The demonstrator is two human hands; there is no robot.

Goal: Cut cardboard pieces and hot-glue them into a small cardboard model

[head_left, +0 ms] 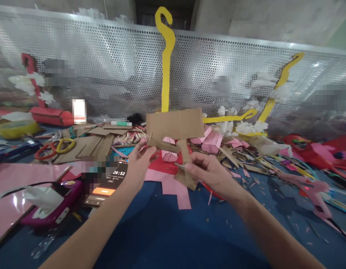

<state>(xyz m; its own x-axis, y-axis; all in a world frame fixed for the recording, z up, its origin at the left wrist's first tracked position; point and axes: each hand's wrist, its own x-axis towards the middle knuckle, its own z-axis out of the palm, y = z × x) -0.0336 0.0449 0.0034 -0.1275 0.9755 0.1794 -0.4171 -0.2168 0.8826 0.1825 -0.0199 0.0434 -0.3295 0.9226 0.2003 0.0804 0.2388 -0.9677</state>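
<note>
My left hand (pixel 141 160) pinches the end of a narrow cardboard strip (pixel 163 145) between thumb and fingers. My right hand (pixel 203 168) is closed on a thin, greyish flat piece (pixel 179 165), its exact kind too small to tell. Beside those fingertips stands another cardboard strip (pixel 184 151); whether they touch it I cannot tell. Behind both hands is a brown cardboard box (pixel 174 125), with a tall yellow hook-topped paper piece (pixel 166 74) rising from behind it. A small pink folded paper shape (pixel 169 152) shows between the hands, above pink paper (pixel 173 183).
A lit phone (pixel 108 183) lies left of centre, near a purple power strip (pixel 52 203). Scissors (pixel 55 147) rest farther left. A pink glue gun (pixel 310 190) lies at right among scraps. A perforated metal panel (pixel 119 67) stands at the back.
</note>
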